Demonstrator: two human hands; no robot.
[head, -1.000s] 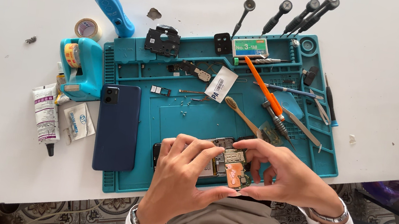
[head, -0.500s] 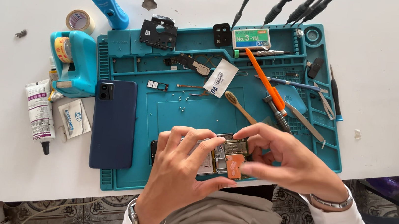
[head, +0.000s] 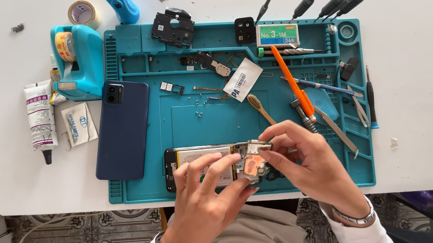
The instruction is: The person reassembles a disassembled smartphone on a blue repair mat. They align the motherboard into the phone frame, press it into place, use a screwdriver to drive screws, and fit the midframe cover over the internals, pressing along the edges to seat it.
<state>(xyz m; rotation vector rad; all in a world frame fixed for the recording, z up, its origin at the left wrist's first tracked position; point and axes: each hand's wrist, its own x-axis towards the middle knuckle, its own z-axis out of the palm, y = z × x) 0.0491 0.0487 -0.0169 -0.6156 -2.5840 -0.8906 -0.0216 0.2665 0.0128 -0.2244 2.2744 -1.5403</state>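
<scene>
Head view, near edge first: both hands meet over the opened phone (head: 206, 163), which lies at 6 o'clock on the teal mat (head: 361, 169). Left hand (head: 205, 201) rests its fingers on the phone's battery, pinning it down. Right hand (head: 313, 166) pinches a small copper-faced board (head: 253, 160), its grip closed on it at the phone's upper end. Compared with a second ago, the board sits tilted and raised a little more from the frame, so it looks nearly free. At 9 o'clock lies the blue back cover (head: 123, 130); beyond it, a tape dispenser (head: 78, 61). Farther off, at 1 o'clock, an orange tool (head: 292, 86) and screwdrivers (head: 314, 3) lie on the bench (head: 426, 68).
</scene>
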